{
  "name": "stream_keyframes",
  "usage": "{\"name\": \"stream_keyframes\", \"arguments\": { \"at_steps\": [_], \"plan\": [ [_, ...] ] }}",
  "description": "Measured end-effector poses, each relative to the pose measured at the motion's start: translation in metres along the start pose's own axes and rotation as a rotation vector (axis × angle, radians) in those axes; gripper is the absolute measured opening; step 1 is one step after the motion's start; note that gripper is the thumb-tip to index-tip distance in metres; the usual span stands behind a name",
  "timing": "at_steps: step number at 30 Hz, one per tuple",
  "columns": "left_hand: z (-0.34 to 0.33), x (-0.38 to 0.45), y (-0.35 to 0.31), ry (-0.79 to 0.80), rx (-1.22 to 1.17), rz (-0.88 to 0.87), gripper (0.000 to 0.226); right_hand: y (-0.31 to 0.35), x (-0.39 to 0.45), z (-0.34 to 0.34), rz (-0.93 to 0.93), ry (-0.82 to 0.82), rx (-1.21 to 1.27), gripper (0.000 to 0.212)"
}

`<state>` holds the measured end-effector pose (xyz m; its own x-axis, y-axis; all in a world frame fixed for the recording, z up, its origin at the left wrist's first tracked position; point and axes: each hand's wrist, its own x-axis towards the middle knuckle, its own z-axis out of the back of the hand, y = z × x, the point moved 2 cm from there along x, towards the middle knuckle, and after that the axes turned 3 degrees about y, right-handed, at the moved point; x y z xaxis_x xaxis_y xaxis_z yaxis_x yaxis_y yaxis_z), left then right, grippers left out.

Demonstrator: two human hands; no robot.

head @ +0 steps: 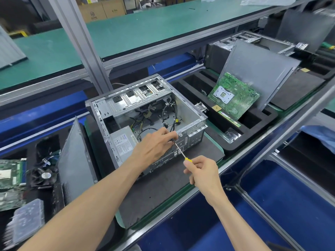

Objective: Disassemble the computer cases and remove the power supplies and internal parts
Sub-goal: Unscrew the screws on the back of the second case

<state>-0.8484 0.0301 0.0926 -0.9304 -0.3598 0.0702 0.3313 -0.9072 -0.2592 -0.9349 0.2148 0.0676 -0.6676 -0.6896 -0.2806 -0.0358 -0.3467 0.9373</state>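
Far left: a circuit board (10,178) and a fan (44,176) lie in a tray, side panel (76,160) propped beside. Centre: computer case (145,113) open on the dark mat of the surface, power supply (123,144) still seated at its near left corner, cables loose inside. Left hand (154,147), fingers curled, pinches the shaft of the screwdriver (181,151) at the rear panel. Right hand (201,171) grips its yellow handle. Tip hidden; probably on a power supply screw. Step: unscrewing the power supply. Next: keep the tip seated, turn, catch the screw.
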Motion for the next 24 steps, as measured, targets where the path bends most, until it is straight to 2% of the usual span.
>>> {"name": "stream_keyframes", "arguments": {
  "at_steps": [3, 6, 9, 13, 15, 18, 21, 24],
  "plan": [
    [-0.0006, 0.0006, 0.0005, 0.002, -0.002, -0.004, 0.005, -0.0021, 0.0009, -0.0021, -0.030, 0.009, 0.026, 0.026],
    [0.0001, 0.0007, 0.0001, 0.000, -0.005, -0.011, 0.005, 0.0003, 0.0011, -0.0023, -0.027, 0.020, 0.046, 0.014],
    [0.0003, 0.0012, 0.0002, 0.000, -0.003, -0.014, 0.005, -0.0009, 0.0010, -0.0015, -0.043, 0.032, 0.071, 0.033],
    [0.0011, 0.0014, -0.0004, -0.008, 0.008, -0.021, 0.006, -0.0018, -0.0005, -0.0030, -0.015, 0.034, 0.071, 0.015],
    [0.0014, 0.0018, -0.0012, -0.015, 0.010, -0.027, 0.006, -0.0035, 0.0010, -0.0043, -0.033, 0.038, 0.078, 0.026],
    [0.0021, 0.0019, -0.0010, -0.025, 0.005, -0.025, 0.004, -0.0018, 0.0024, -0.0043, -0.042, 0.051, 0.101, 0.016],
    [0.0031, 0.0017, -0.0010, -0.062, -0.005, -0.046, 0.002, -0.0027, 0.0033, -0.0029, -0.043, 0.055, 0.089, 0.033],
    [0.0045, 0.0018, -0.0022, -0.098, -0.016, -0.081, 0.005, -0.0038, 0.0030, -0.0020, -0.012, 0.033, 0.076, 0.017]
  ]
}}
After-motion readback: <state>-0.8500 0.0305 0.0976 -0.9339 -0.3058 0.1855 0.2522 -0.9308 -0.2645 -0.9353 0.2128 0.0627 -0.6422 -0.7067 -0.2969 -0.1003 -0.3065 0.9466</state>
